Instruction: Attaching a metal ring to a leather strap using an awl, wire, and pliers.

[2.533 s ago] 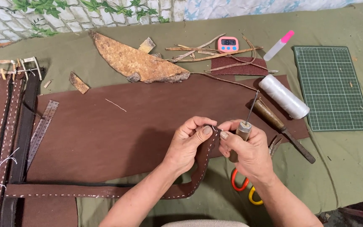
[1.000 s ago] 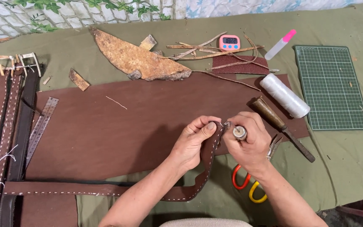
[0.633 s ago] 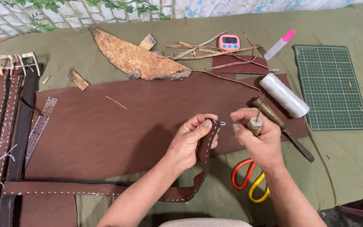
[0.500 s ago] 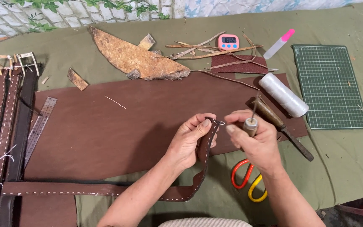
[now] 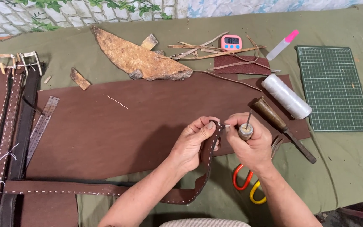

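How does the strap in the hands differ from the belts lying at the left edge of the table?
The strap is lifted and curved, its end pinched by the left hand; the belts lie flat and straight. The belts carry metal buckles at their far ends; the strap shows none. One belt is darker brown than the strap. Most share brown leather with pale stitching along the edges.

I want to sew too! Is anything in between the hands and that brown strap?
Nothing visible is. The left hand already pinches the brown strap's end, and the right hand, holding an awl, touches the strap's tip too.
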